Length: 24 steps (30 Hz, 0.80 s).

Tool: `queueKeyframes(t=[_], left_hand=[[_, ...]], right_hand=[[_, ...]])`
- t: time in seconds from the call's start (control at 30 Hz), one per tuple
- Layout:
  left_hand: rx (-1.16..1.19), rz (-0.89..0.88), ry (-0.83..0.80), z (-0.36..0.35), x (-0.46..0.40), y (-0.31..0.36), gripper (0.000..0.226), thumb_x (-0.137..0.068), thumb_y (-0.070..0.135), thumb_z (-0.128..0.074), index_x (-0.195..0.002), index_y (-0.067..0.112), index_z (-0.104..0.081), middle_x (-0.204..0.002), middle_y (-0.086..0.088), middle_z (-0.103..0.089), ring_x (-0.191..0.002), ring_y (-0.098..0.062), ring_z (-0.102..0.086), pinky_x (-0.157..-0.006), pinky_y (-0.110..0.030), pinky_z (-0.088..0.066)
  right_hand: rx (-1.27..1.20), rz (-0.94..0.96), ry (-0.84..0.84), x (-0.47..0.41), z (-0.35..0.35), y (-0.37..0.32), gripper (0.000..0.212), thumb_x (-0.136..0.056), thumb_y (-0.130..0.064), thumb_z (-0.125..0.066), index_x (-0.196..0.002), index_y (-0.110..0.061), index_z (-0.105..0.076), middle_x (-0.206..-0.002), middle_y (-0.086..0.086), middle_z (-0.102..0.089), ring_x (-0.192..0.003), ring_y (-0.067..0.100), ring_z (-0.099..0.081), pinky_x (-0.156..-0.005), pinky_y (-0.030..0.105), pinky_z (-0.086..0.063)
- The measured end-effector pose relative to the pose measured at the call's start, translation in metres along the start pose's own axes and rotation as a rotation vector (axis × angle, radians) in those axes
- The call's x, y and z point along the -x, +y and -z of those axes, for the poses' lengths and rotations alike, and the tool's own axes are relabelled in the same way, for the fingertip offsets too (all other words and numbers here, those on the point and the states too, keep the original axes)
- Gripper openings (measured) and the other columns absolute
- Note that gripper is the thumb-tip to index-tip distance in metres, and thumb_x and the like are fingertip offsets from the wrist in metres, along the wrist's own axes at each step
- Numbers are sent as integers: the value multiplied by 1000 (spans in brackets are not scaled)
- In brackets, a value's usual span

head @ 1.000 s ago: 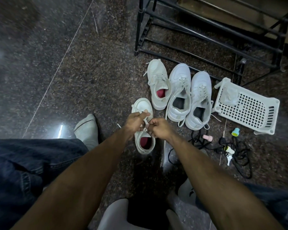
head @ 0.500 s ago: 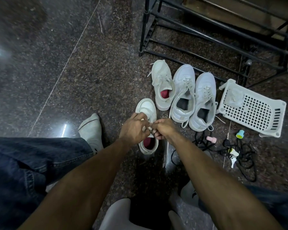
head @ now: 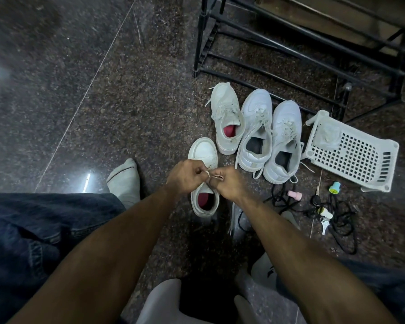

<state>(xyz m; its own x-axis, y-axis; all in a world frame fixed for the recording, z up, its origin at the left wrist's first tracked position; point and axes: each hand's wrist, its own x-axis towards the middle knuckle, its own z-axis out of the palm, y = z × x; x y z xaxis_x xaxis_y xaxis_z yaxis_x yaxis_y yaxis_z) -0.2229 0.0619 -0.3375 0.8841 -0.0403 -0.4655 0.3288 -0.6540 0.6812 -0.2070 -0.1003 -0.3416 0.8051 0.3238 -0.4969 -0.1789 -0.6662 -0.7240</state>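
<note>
The floor is polished dark stone, speckled and glossy, with one thin pale seam running slantwise across its left part. At its far side stands a rack of thin black metal tubes. In front of the rack's right end lies a white plastic basket, rectangular, its wall pierced with square holes. Left of the basket, three white sneakers sit in a row, toes towards the rack, laces loose.

The shoe stands on the floor nearer the person than that row, its toe just beside the heel of the leftmost sneaker. It is a low white sneaker with a smooth rounded toe cap, a thick sole rim and a red insole showing in the opening.

Above its middle the left hand and right hand meet, fingers curled, each pinching the lace, a thin pale strand between them.

Right of the hands lies a tangled black cord.
</note>
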Motion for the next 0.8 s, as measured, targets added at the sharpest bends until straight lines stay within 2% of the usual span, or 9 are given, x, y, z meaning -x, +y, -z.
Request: queueKeyframes(t=[0.07, 0.13, 0.23, 0.33, 0.47, 0.57, 0.63, 0.73, 0.8], left_hand=[[18, 23, 1, 1, 0, 0, 29, -67, 45, -51, -79, 27, -71, -81, 7, -72, -80, -15, -65, -75, -39, -54], [-5, 7, -1, 2, 0, -2, 32, -68, 47, -51, -81, 26, -72, -83, 4, -72, -82, -18, -65, -76, -40, -53], [-81, -36, 25, 0, 2, -5, 29, -77, 43, -59, -90, 21, -73, -95, 0, -71, -93, -21, -63, -82, -41, -50], [-122, -53, 82, -7, 6, -9, 13, -85, 31, -67, -94, 22, -72, -101, 0, -66, -99, -21, -59, -84, -42, -49], [-72, -40, 176, -15, 12, -7, 6, -85, 20, -67, -90, 20, -69, -94, 2, -64, -95, -22, -58, -77, -38, -48], [-114, -77, 158, -18, 18, -2, 19, -84, 14, -62, -99, 20, -73, -99, 1, -67, -100, -21, -57, -82, -34, -46], [-123, -75, 128, -19, 22, -1, 26, -83, 18, -62, -107, 20, -72, -104, 1, -67, -104, -19, -55, -87, -32, -45], [-183, -84, 131, -19, 25, -2, 23, -84, 26, -65, -104, 20, -74, -102, 0, -69, -103, -20, -56, -85, -33, -45], [-232, -96, 154, -17, 24, 0, 18, -83, 27, -65, -95, 17, -75, -96, -2, -70, -98, -23, -57, -81, -35, -46]], right_hand=[[24, 6, 51, -1, -4, 3, 11, -87, -23, -69, -92, -22, -78, -77, -13, -69, -71, 7, -62, -68, 28, -49], [-43, -2, 63, -1, -5, 2, 9, -88, -22, -69, -88, -20, -78, -75, -14, -69, -69, 2, -61, -67, 24, -48], [-300, -122, -30, 2, 1, -7, 12, -89, -3, -63, -85, -8, -73, -68, -10, -65, -54, -9, -53, -58, 12, -43], [-426, -245, -174, 4, 7, -9, 22, -93, 1, -54, -79, -13, -63, -66, -11, -60, -51, -9, -51, -53, 6, -40], [-486, -310, -220, 3, 7, -4, 25, -94, 3, -50, -80, -16, -61, -77, -7, -59, -68, 2, -50, -63, 16, -39], [-514, -373, -185, 1, 5, -3, 28, -90, 4, -50, -77, -18, -61, -72, -5, -56, -67, 6, -45, -66, 23, -35], [-515, -401, -170, 2, 5, -3, 27, -89, 3, -51, -78, -19, -62, -72, -4, -55, -68, 8, -44, -69, 26, -34], [-492, -406, -171, 5, 5, -4, 25, -90, 0, -53, -79, -20, -63, -73, -4, -56, -68, 7, -45, -71, 26, -35], [-492, -376, -149, 7, 5, -7, 25, -91, 0, -54, -77, -18, -63, -71, -5, -57, -65, 5, -45, -64, 18, -38]])
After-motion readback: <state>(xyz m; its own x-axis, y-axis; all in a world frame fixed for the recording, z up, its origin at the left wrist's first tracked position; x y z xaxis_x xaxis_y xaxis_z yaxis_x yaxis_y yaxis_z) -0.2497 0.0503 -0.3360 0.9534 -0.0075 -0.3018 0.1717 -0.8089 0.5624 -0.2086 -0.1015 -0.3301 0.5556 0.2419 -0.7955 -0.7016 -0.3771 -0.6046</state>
